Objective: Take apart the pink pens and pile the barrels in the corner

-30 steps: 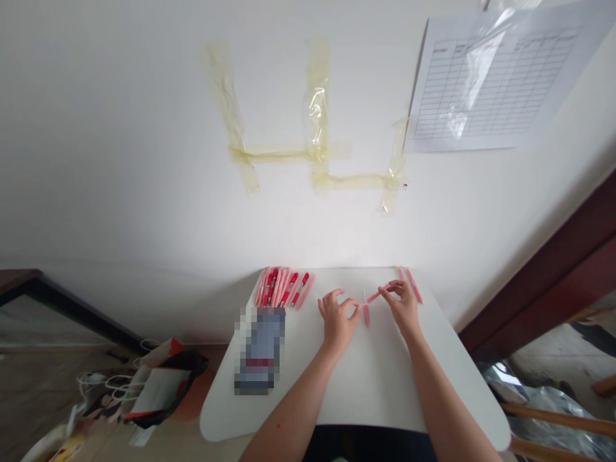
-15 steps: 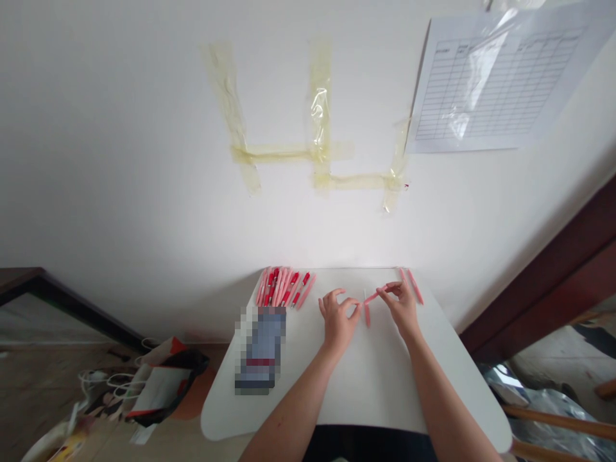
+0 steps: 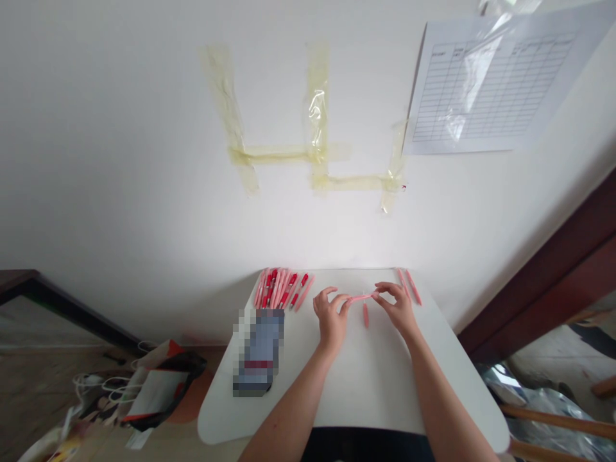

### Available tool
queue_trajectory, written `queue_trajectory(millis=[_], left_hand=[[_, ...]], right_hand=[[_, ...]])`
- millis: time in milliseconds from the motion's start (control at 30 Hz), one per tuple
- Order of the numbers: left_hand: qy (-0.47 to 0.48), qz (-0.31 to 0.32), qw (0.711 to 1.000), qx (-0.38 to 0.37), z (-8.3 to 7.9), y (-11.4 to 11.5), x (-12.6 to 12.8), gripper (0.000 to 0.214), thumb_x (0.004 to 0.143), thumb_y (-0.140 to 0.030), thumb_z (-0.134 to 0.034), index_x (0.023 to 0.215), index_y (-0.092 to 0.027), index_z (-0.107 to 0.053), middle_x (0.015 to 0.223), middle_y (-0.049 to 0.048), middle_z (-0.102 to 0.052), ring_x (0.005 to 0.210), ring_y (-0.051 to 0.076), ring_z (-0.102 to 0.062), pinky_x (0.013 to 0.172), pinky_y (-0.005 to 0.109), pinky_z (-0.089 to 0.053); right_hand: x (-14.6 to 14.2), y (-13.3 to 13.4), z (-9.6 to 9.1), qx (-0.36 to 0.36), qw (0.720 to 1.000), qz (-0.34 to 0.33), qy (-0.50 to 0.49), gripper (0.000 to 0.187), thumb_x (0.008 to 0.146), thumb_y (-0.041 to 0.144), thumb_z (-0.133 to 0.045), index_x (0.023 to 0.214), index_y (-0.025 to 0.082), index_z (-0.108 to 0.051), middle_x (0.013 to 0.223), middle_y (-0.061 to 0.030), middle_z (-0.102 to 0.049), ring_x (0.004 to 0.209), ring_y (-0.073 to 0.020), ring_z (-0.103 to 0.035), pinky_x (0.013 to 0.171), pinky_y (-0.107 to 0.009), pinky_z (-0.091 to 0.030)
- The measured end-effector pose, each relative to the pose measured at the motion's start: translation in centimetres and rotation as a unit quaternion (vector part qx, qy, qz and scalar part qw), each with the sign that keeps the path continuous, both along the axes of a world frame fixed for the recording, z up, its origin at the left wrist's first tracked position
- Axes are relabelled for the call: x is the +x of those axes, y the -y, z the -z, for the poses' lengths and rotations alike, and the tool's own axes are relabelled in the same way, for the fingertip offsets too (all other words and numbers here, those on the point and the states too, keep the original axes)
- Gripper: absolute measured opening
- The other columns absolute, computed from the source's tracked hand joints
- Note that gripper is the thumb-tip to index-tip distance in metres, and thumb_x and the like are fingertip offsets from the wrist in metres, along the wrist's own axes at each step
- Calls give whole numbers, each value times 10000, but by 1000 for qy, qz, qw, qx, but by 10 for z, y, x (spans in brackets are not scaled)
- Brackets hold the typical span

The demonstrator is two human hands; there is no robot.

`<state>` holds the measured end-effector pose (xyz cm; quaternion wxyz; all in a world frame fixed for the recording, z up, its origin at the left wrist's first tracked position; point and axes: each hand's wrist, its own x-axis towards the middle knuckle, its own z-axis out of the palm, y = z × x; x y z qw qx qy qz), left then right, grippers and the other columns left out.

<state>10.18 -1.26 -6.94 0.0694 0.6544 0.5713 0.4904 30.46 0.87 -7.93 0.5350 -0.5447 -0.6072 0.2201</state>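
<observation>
A slim pink pen (image 3: pixel 360 298) is held nearly level above the white table, one end toward each hand. Its left end lies between the thumb and forefinger of my left hand (image 3: pixel 332 319), whose other fingers are curled loosely. My right hand (image 3: pixel 396 307) pinches the right end with thumb and fingertips. Just below the pen, a short pink pen piece (image 3: pixel 366 316) rests on the table; a thin whitish part shows behind the held pen. Two pink pens (image 3: pixel 414 287) lie at the back right, beyond my right hand.
Several pink and red pens (image 3: pixel 279 289) lie side by side at the back left of the table (image 3: pixel 370 391). In front of them is a blurred-out dark phone-like object (image 3: pixel 260 351). The wall (image 3: pixel 289 224) borders the table's back edge. Bags (image 3: pixel 163 385) stand on the floor at left.
My left hand has moved slightly left and now pinches the pen's left end. The pen has swung from slanting to nearly level. My right hand has shifted slightly left, keeping its pinch.
</observation>
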Motion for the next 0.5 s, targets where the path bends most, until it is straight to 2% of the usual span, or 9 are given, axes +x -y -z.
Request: queue_trajectory(millis=[67, 200, 500], left_hand=[[8, -9, 1000, 11, -1, -1, -1, 94, 874, -270, -692, 893, -307, -776, 1148, 62, -610, 1127, 240, -565, 1047, 502, -463], [19, -22, 999, 26, -3, -3, -3, 86, 869, -276, -698, 891, -292, -780, 1138, 71, -620, 1110, 239, -572, 1027, 476, -489], [-7, -9, 1000, 4, -4, -2, -2, 197, 914, -267, -633, 1011, -355, -780, 1213, 56, -627, 1161, 239, -557, 1072, 486, -453]], right_hand=[[-1, 0, 4, 6, 999, -16, 44, 357, 835, 564, -681, 1072, 306, -746, 1038, -75, -732, 1159, -301, -542, 1005, -497, -447], [-5, -1, 11, 10, 992, -44, 114, 256, 904, 516, -609, 995, 340, -771, 1049, -59, -741, 1221, -321, -486, 1058, -541, -390], [-14, 5, 3, 21, 979, -62, 192, 223, 928, 435, -587, 961, 312, -770, 1005, -55, -744, 1104, -305, -538, 1016, -507, -384]])
